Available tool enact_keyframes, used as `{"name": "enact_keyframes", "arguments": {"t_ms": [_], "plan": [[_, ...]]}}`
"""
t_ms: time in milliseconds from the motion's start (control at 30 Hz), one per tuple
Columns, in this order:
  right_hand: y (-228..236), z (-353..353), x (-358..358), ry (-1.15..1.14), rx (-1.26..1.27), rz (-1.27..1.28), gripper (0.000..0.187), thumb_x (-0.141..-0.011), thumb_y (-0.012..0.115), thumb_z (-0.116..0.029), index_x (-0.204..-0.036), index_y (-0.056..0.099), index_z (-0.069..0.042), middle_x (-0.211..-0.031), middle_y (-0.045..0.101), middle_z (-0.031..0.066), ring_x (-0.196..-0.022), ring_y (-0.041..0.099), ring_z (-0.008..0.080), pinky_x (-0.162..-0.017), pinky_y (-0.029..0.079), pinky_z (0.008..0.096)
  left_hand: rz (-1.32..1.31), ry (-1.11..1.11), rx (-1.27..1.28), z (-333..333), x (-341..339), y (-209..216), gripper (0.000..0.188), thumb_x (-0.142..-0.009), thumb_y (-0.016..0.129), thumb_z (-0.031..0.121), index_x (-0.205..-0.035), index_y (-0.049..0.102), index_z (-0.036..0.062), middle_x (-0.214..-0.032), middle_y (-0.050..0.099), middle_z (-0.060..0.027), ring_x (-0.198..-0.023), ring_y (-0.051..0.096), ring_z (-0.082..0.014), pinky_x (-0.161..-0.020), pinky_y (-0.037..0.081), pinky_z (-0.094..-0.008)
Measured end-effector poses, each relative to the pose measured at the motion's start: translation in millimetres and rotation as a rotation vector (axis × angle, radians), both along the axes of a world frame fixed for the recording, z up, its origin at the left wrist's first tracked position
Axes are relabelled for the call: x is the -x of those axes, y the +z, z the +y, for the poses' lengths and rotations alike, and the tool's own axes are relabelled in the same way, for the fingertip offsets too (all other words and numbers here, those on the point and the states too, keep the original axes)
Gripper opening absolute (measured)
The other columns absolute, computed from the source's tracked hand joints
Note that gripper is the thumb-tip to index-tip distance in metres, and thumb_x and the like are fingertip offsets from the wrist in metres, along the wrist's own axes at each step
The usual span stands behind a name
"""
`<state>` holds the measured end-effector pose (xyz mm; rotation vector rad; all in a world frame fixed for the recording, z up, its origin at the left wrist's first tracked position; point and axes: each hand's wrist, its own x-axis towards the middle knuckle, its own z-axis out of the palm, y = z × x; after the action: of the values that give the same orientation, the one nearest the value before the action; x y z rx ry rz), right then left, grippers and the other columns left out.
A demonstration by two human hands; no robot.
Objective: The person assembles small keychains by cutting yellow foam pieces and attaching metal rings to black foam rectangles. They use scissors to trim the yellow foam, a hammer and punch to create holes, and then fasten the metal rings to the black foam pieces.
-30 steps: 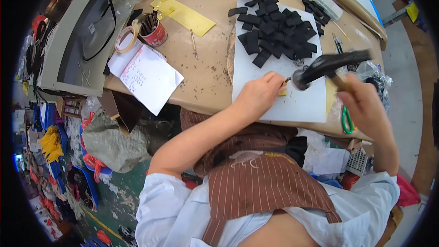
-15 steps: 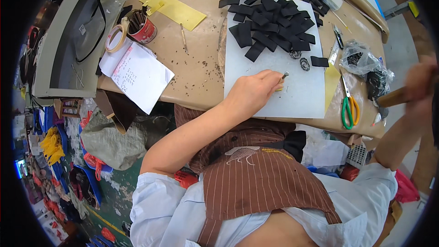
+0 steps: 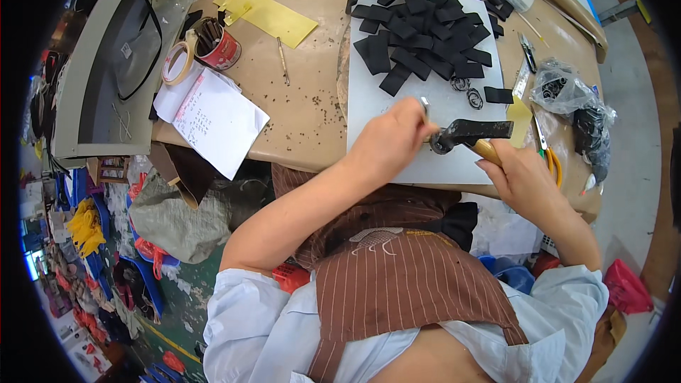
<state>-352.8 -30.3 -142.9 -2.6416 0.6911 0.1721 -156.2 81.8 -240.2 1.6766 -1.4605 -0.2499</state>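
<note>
My left hand (image 3: 394,131) is closed round a slim metal punch (image 3: 425,105), whose top end sticks up beside the thumb. Its lower end is hidden by my fingers and the hammer. In my right hand (image 3: 523,176) is a hammer (image 3: 479,130) with a black head and a light wooden handle. The head hovers just right of my left fingertips, over the white board (image 3: 376,162). A heap of black fabric strips (image 3: 418,32) covers the board's far part. One single strip (image 3: 499,95) and some thin dark rings (image 3: 474,98) lie nearer my hands.
Scissors (image 3: 555,164), a utility knife (image 3: 527,53) and a clear plastic bag (image 3: 560,78) lie to the right. Left are a notepad (image 3: 221,124), a tape roll (image 3: 186,64), a red tin (image 3: 225,53) of tools, a thin pointed tool (image 3: 284,62) and a yellow sheet (image 3: 273,15).
My right hand has swung the hammer from the far right in to the board, next to my left hand. The left hand has shifted slightly left and away, and the punch's top with it.
</note>
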Motion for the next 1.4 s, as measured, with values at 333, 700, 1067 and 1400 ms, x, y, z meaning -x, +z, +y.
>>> {"name": "enact_keyframes", "arguments": {"t_ms": [333,700,1067,1400], "plan": [[4,3,-4,-0.003,0.012,0.042,0.026,-0.093,0.058,-0.025,-0.094,0.046,-0.001,-0.061,0.057,0.022,-0.063,0.058,0.0443,-0.057,0.044,0.0514,0.515,-0.124,-0.136,12,-26,12,0.008,-0.091,0.062,0.003,-0.09,0.059,-0.0039,-0.09,0.066,-0.0071,-0.076,0.067,-0.0129,-0.067,0.056,-0.0248],[10,4,-6,0.014,-0.007,-0.011,0.025,-0.092,0.059,-0.023,-0.093,0.047,-0.001,-0.062,0.057,0.0213,-0.061,0.057,0.0432,-0.056,0.044,0.048,0.137,0.015,0.047,23,-15,10,0.005,-0.087,0.062,0.001,-0.088,0.058,-0.0011,-0.087,0.065,-0.0091,-0.069,0.066,-0.0215,-0.062,0.053,-0.0293],[69,-30,2,-0.056,-0.272,-0.659,0.027,-0.1,0.048,-0.03,-0.107,0.055,-0.005,-0.069,0.055,-0.0004,-0.062,0.051,0.0076,-0.055,0.039,0.0208,-0.068,0.084,0.066,32,-4,3,0.017,-0.085,0.067,0.009,-0.088,0.052,0.0009,-0.08,0.061,-0.0111,-0.069,0.063,-0.0303,-0.057,0.051,-0.0352],[131,-56,4,-0.224,-0.071,-0.811,0.026,-0.099,0.05,-0.029,-0.106,0.056,-0.005,-0.057,0.041,-0.0062,-0.046,0.033,0.0017,-0.042,0.025,0.0178,0.014,0.026,0.12,25,-11,4,0.019,-0.085,0.067,0.007,-0.083,0.05,-0.0004,-0.083,0.061,-0.0102,-0.065,0.062,-0.0272,-0.055,0.05,-0.0337]]}}
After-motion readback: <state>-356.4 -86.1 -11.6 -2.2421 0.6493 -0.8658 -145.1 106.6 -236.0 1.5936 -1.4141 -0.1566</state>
